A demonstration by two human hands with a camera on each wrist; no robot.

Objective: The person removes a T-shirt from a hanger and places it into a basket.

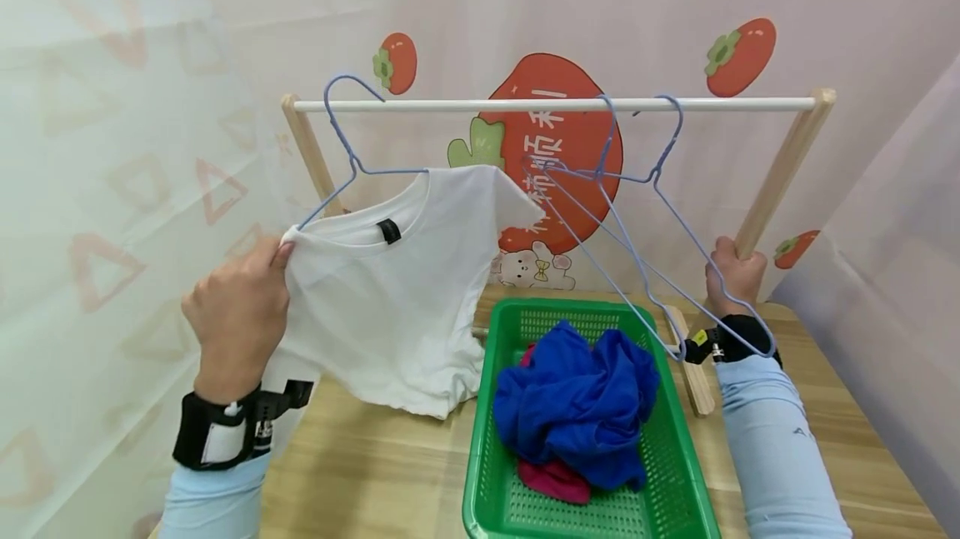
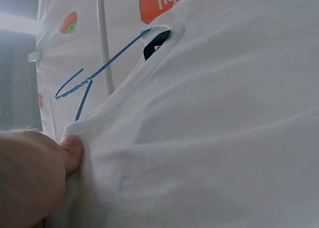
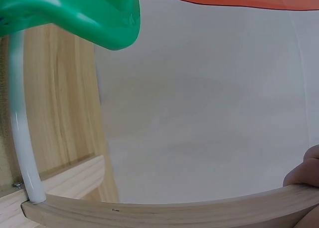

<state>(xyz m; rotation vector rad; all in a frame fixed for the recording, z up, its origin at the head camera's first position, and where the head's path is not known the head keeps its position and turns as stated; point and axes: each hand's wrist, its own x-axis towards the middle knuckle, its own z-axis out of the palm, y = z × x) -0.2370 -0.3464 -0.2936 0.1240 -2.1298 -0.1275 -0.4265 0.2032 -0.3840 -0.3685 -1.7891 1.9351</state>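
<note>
My left hand (image 1: 242,314) pinches the shoulder of a white T-shirt (image 1: 382,297) that has a black neck label. Inside the shirt is a blue wire hanger (image 1: 352,157), its hook at the height of the white rail (image 1: 480,106); whether it bears on the rail I cannot tell. In the left wrist view, the thumb (image 2: 72,150) presses on the shirt's fabric. My right hand (image 1: 733,274) grips the right wooden post (image 1: 780,168) of the clothes rack. Only parts of its fingers show at the right wrist view's edge, against the post (image 3: 164,214).
Two bare blue hangers (image 1: 678,129) hang from the rail's right half, reaching in front of the right wrist. Below stands a green basket (image 1: 480,439) holding crumpled blue cloth (image 1: 577,406) and dark red cloth (image 1: 553,481). A wooden foot (image 1: 692,364) of the rack lies beside it.
</note>
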